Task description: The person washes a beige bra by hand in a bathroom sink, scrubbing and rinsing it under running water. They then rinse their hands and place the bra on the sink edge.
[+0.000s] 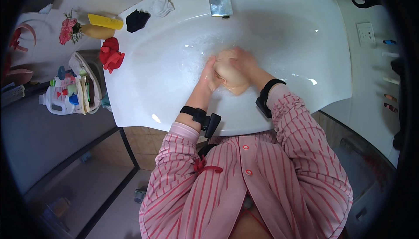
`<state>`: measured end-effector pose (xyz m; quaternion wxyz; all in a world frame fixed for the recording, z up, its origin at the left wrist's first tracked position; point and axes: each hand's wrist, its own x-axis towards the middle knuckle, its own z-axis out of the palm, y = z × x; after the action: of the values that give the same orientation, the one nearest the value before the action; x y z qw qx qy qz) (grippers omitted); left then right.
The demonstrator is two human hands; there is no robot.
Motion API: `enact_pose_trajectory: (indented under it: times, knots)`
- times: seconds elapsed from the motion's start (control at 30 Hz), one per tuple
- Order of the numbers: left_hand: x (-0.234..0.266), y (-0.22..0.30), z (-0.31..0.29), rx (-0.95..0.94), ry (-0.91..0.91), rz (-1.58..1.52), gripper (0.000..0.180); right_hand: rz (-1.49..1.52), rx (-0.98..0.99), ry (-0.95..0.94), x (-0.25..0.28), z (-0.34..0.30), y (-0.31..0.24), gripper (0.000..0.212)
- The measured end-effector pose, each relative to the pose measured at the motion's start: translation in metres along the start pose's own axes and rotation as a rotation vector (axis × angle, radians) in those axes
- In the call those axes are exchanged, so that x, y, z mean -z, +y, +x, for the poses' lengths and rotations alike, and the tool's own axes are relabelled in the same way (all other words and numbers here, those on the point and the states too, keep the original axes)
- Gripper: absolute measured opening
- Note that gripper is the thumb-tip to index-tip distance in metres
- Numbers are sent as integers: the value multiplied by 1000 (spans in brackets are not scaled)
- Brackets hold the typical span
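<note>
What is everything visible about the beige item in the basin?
The beige item looks like soft, smooth fabric, bunched into a rounded shape, with a seam-like line near its lower end. It sits in the white basin, amid sudsy water. The left hand touches its left side; the right hand, its upper right. Its kind is unclear.

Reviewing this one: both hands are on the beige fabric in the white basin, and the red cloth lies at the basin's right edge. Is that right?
Not quite: the red cloth lies at the white basin's left edge, as the head view shows. The left hand and right hand are on the beige fabric.
</note>
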<state>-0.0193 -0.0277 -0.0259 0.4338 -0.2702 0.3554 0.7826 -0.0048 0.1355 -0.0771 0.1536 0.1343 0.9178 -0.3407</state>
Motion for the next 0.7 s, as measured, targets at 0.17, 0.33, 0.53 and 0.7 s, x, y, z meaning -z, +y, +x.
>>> enact_pose_trajectory:
  times: [0.17,0.33,0.53,0.7]
  knots:
    - [11,-3,5,28,22,-29,49,-271,157,-34,5,2,11,32]
    - [12,-3,-2,48,-29,-133,56,-124,-79,177,10,-6,10,27]
    - [4,-8,-6,51,-143,-140,63,315,366,163,-2,-30,-35,30]
    - [16,-11,9,33,-270,-279,58,512,311,14,-9,-60,-78,25]
